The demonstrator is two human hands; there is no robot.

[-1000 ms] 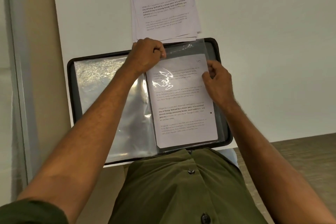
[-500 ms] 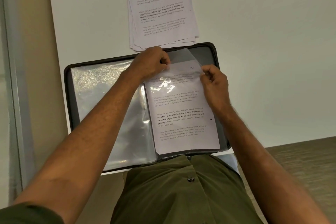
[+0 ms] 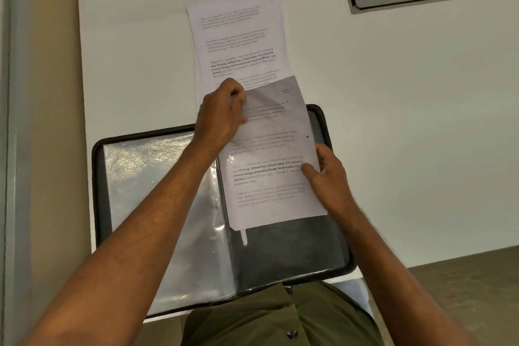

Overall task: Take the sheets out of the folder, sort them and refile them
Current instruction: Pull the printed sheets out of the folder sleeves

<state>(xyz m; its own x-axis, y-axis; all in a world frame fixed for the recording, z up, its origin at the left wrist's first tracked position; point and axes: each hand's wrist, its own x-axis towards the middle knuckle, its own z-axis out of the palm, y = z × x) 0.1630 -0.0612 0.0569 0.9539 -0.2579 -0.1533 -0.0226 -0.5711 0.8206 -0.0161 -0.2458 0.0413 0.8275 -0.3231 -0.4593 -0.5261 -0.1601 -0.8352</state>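
Head view: I see the sheet marked 10 half out of the folder, my left hand pinching its top, my right hand gripping its edge. I'd pull straight toward the stack beyond the folder, avoiding creases.

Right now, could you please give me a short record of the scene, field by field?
folder: black display book lying open on the white desk, clear sleeves showing
sheet in hand: printed page marked 10, partly drawn out of the right-hand sleeve, its top over the folder's far edge
left hand: left hand pinches the sheet's top left part
right hand: right hand holds the sheet's right edge, thumb on the print
pile: stack of printed sheets beyond the folder, top page marked 9
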